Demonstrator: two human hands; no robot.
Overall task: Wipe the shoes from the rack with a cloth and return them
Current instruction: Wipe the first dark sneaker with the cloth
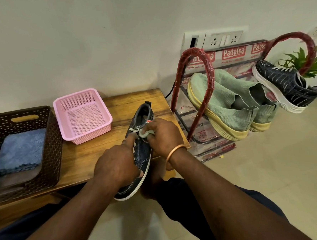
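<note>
Left hand is gripping the shoe steady; right hand is pinching the cloth; short, light strokes are probably suiting the laces.

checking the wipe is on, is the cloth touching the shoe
Touching. The head view shows the right hand pressing the cloth onto the shoe at its laces, no gap.

This looks like a home, in a corner by a plain wall. A red shoe rack holding worn sneakers stands on the tiled floor beside a low wooden table with plastic baskets. A socket panel sits above, with a leafy plant nearby.
</note>
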